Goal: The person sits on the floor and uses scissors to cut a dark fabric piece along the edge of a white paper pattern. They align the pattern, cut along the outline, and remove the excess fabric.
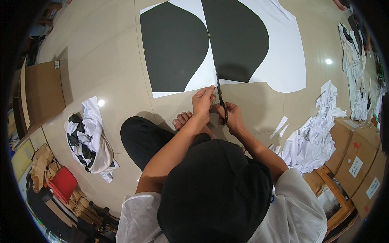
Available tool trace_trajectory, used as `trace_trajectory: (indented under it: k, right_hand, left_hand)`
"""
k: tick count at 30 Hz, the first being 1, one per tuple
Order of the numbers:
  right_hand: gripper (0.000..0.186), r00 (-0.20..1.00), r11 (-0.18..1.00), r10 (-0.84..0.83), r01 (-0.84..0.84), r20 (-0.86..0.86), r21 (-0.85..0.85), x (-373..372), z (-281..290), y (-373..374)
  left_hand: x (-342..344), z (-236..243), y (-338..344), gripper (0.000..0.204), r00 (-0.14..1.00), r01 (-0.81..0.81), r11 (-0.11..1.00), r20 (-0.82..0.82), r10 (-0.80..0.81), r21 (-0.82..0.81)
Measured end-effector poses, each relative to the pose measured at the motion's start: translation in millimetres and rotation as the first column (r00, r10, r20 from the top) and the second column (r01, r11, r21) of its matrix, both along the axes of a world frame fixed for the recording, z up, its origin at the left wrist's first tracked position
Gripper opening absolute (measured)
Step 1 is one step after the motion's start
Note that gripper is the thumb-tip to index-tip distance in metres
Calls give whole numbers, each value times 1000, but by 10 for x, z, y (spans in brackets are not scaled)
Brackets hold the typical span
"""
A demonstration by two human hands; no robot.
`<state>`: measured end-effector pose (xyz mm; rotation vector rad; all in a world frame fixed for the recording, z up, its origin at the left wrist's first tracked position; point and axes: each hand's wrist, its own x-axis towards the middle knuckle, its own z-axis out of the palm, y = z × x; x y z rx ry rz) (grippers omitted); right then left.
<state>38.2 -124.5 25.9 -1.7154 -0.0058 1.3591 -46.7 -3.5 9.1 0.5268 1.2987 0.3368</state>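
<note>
A white fabric sheet (287, 52) with two large black printed shapes, a left one (174, 48) and a right one (237, 40), lies spread on the floor in front of me. My right hand (232, 117) is closed round the handles of black scissors (220, 97). Their blades point away from me and lie along the left edge of the right black shape, beside a narrow white strip. Just left of the scissors, my left hand (203, 102) pinches the near edge of the sheet between thumb and fingers. Some of its fingertips are hidden.
Crumpled white cloth (314, 139) and thin white offcuts (278, 126) lie to my right, by stacked cardboard boxes (350, 156). At left are a black-and-white cloth bundle (90, 141), a large cardboard box (44, 91) and a red item (63, 184). My bare foot (182, 120) rests near the sheet.
</note>
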Motion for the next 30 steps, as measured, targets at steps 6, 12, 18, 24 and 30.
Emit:
trace_trajectory:
  k: [6, 12, 18, 24, 30]
  right_hand:
    - [30, 1000, 1000, -6, 5, 2, 17, -4, -17, -32]
    - [33, 1000, 1000, 11, -11, 13, -3, 11, 37, -9]
    - [37, 1000, 1000, 4, -4, 2, -8, 95, 28, 153]
    - [35, 1000, 1000, -26, 26, -6, 0, 125, 38, 260]
    - [33, 1000, 1000, -25, 25, -12, -6, 131, 40, 266]
  left_hand:
    - [-5, -21, -2, 24, 1000, -2, 1000, 11, 2, 5]
    - [-10, -12, -4, 25, 1000, 4, 1000, 16, -4, 19]
    - [-24, -31, -9, 25, 1000, 1, 999, 24, -1, 33]
    - [-24, -22, -9, 23, 999, -5, 999, 42, 3, 41]
    - [-37, 15, 2, 23, 999, -4, 1000, 45, 2, 28]
